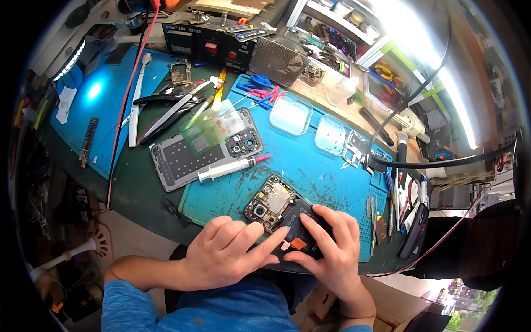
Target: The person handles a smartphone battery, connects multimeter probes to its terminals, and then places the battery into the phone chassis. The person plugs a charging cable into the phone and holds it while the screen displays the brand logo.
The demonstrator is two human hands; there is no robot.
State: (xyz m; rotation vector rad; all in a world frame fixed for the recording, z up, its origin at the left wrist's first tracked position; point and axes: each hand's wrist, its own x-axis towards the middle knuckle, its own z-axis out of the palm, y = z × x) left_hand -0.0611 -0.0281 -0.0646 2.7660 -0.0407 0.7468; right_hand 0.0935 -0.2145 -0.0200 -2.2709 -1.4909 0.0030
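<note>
Opened phone (279, 196), at six o'clock on the blue mat (310, 160), is gripped by the right fingers (316, 231). Its battery (293, 214) is met by the extended left index finger (268, 243); the others are curled, any pinch untellable. Toward ten o'clock are laid a syringe (229, 168) and grey cover (204, 157).

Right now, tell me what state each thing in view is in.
Phone: open, inner parts exposed.
Back panel: loose, partly covered by green film.
Syringe: lying down, pink tip fitted.
Blue mat: scuffed.
Clear boxes: cannot tell if lidded.
Light tube: lit.
Left hand: index finger extended to the phone, others curled.
Right hand: holding the phone.
</note>
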